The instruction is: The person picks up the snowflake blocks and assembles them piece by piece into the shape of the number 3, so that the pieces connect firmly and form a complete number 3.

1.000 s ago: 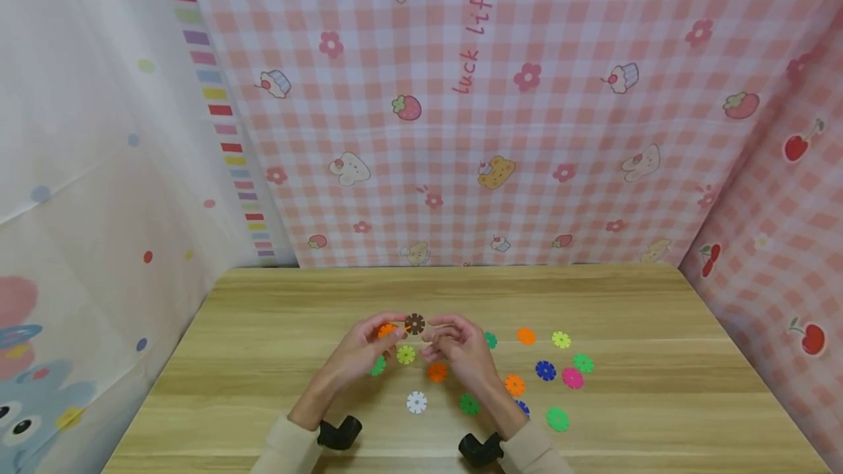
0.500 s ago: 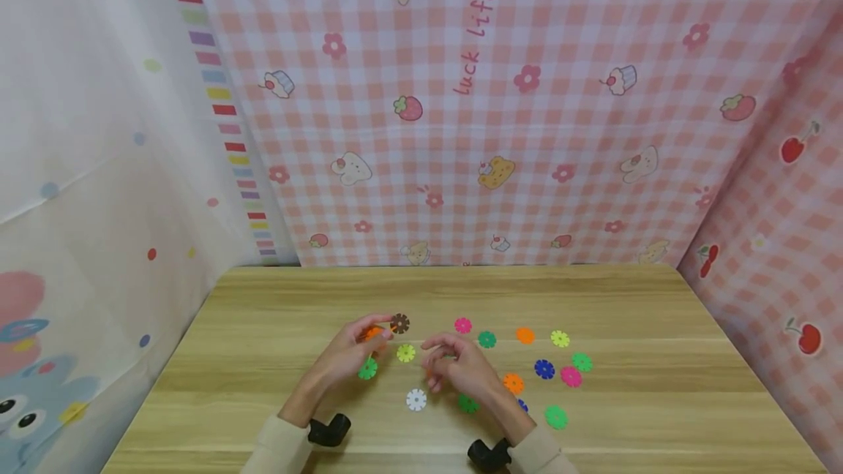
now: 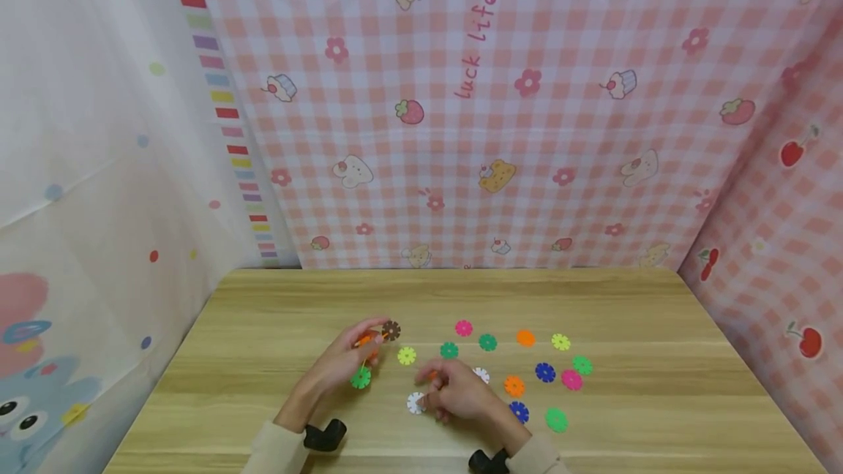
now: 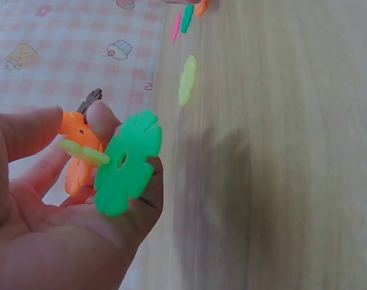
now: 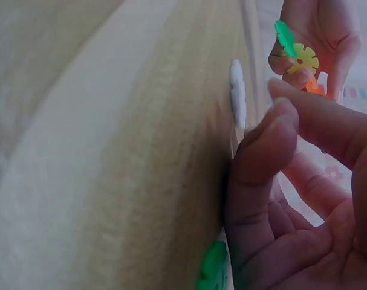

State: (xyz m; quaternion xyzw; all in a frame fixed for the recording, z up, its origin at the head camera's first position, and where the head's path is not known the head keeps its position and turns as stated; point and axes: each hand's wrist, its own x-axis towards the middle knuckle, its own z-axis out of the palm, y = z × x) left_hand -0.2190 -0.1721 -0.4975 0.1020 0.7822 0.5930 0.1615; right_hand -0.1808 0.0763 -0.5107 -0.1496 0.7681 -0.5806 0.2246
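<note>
My left hand (image 3: 342, 358) pinches a chain of joined notched snowflake discs between thumb and fingers. In the left wrist view a green disc (image 4: 127, 172) sits nearest the camera, slotted to a yellow disc (image 4: 83, 152). Behind these come an orange disc (image 4: 79, 174) in the fingers and a brown disc (image 4: 89, 101) at the fingertips. My right hand (image 3: 461, 390) is low over the table, its thumb and fingertips right at the edge of a white disc (image 3: 413, 403) that lies flat. Nothing shows between its fingers in the right wrist view.
Loose discs lie about the wooden table (image 3: 263, 313): a yellow disc (image 3: 406, 355) between the hands, a pink disc (image 3: 464, 328) farther back, and several to the right, among them a blue disc (image 3: 545, 372). A checked cloth (image 3: 421, 130) hangs behind the table.
My left hand has drawn left and slightly down with the joined discs. My right hand has moved away from the chain, down toward the person, to the white disc.
</note>
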